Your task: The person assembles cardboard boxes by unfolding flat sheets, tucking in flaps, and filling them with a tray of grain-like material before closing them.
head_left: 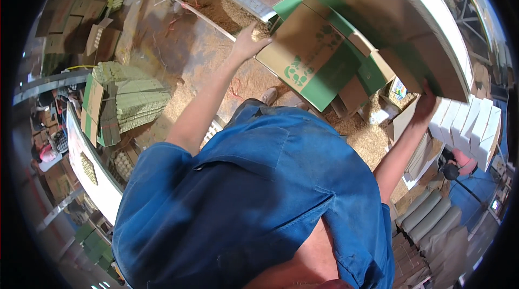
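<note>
A brown and green printed cardboard box (308, 45) stands tilted in front of me, with green flaps showing at its far and right sides. My left hand (250, 44) is at its left corner, thumb and fingers apart; whether the palm touches the cardboard is hard to see. To the right rises a large flat brown carton (394, 13), partly blurred and covering some of the box behind. My right hand (426, 106) grips this carton's lower edge, its fingers partly hidden by the cardboard.
Stacked pale egg trays (138, 100) stand at the left, and folded cartons (70, 13) at the far left. White folded boxes (465, 124) are at the right, above a person in pink (464, 163). Wood shavings (367, 140) lie on the floor. Rolled grey sacks (430, 213) sit lower right.
</note>
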Motion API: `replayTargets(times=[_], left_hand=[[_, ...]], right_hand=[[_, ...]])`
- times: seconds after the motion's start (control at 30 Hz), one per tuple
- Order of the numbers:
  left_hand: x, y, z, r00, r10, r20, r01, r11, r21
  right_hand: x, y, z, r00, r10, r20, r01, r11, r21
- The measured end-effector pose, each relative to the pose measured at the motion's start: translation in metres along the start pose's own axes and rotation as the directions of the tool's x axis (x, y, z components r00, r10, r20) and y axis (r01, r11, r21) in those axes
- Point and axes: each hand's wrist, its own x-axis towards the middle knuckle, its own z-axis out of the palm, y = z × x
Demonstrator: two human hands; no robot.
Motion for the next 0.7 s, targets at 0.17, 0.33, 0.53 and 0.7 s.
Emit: replayTargets(times=[0.17,0.33,0.53,0.7], left_hand=[[-0.048,-0.006,0.024,0.835,-0.423,0.351,0.537,0.491,-0.686],[-0.053,0.008,0.029,0.837,-0.290,0.463,0.523,0.178,-0.834],[-0.039,0.002,0.015,0.870,-0.257,0.421,0.485,0.287,-0.826],[0.004,0.010,-0.016,0.882,-0.165,0.441,0.466,0.445,-0.765]], right_hand=[[-0.041,-0.042,-0.125,0.914,0.276,-0.297,-0.091,0.853,0.514],[-0.077,-0.063,-0.156,0.880,0.154,-0.448,0.110,0.854,0.509],[-0.097,-0.045,-0.156,0.826,0.219,-0.519,0.117,0.835,0.537],[-0.086,-0.048,-0.167,0.896,0.347,-0.277,-0.170,0.845,0.508]])
